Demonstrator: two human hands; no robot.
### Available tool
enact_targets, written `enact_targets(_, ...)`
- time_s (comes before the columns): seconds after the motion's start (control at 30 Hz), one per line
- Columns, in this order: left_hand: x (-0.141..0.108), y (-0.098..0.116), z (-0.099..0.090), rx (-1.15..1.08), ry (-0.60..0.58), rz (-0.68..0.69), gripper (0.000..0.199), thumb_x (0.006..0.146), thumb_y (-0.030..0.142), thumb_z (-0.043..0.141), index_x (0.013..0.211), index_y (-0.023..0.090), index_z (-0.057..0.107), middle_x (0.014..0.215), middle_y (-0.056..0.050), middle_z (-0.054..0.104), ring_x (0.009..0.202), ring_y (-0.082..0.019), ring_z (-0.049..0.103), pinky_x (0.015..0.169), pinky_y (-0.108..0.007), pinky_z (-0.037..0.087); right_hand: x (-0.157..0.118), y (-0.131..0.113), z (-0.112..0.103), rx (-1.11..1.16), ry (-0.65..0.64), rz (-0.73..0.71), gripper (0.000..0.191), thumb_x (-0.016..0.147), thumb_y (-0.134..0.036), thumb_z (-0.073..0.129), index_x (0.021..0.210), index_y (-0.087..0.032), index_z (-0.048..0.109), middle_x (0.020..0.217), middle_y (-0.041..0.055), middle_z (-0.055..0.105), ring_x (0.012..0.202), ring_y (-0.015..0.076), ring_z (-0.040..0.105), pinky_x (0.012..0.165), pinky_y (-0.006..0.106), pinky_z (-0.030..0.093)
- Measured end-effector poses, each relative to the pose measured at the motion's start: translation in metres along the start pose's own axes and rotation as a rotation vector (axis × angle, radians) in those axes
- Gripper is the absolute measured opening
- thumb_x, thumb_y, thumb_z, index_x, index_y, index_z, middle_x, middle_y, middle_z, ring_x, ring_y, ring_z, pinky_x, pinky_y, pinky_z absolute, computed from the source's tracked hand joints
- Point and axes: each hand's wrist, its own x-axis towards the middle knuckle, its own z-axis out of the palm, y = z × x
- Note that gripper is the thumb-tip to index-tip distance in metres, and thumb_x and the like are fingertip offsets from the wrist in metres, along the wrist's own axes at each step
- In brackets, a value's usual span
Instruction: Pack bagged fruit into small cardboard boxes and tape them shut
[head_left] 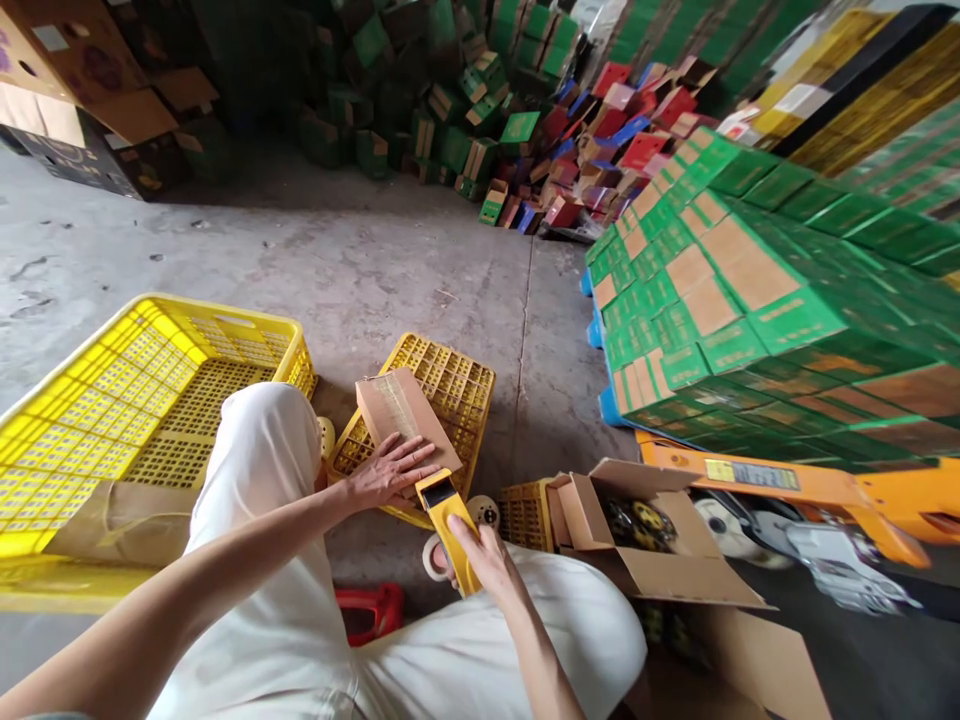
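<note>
A brown cardboard box with a strip of tape along its top lies tilted across a yellow plastic crate in front of my knees. My left hand presses flat on the near end of the box, fingers spread. In my right hand is a yellow tape dispenser, its dark-windowed front end close to the box's near edge. A pale ring like a tape roll shows beside the dispenser; its lower part is hidden by my leg.
A large yellow basket stands left, with brown cardboard inside. Right are an open carton holding dark and yellow items, an orange pallet jack and stacked green boxes. A red object sits between my legs. Small boxes pile up behind.
</note>
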Motion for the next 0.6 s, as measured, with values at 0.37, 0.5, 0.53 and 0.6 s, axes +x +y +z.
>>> enact_targets(0.37,0.001,0.004,-0.003,-0.088,0.013,-0.040,0.090,0.101,0.053,0.073,0.177,0.047,0.024,0.185,-0.005,0.028,0.170,-0.040,0.026,0.135,-0.060,0.014,-0.019,0.009,-0.008,-0.005,-0.001,0.116,0.037,0.107,-0.057,0.059,0.105,-0.022,0.066,0.073,0.0057,0.078,0.056,0.0224,0.076,0.050,0.030,0.060)
enact_targets(0.5,0.000,0.006,-0.004,-0.084,0.019,-0.038,0.089,0.101,0.054,0.072,0.176,0.047,0.025,0.185,-0.005,0.029,0.169,-0.040,0.026,0.135,-0.060,0.015,-0.027,0.010,-0.007,-0.009,0.018,0.122,0.033,0.108,-0.053,0.059,0.100,-0.021,0.063,0.073,0.0058,0.077,0.055,0.0214,0.075,0.049,0.030,0.060)
enact_targets(0.53,0.000,0.006,-0.004,-0.084,0.019,-0.033,0.089,0.101,0.055,0.072,0.176,0.048,0.025,0.185,-0.005,0.029,0.169,-0.040,0.026,0.135,-0.060,0.015,-0.030,0.010,-0.007,-0.003,0.014,0.112,0.033,0.109,-0.053,0.059,0.099,-0.021,0.063,0.073,0.0056,0.077,0.054,0.0210,0.075,0.049,0.029,0.060)
enact_targets(0.6,0.001,0.008,-0.003,-0.083,0.019,-0.022,0.090,0.100,0.056,0.073,0.176,0.047,0.026,0.185,-0.005,0.029,0.169,-0.041,0.027,0.134,-0.060,0.015,-0.034,0.010,-0.007,0.017,0.013,0.088,0.033,0.108,-0.054,0.059,0.099,-0.022,0.062,0.073,0.0050,0.077,0.054,0.0204,0.074,0.049,0.029,0.059)
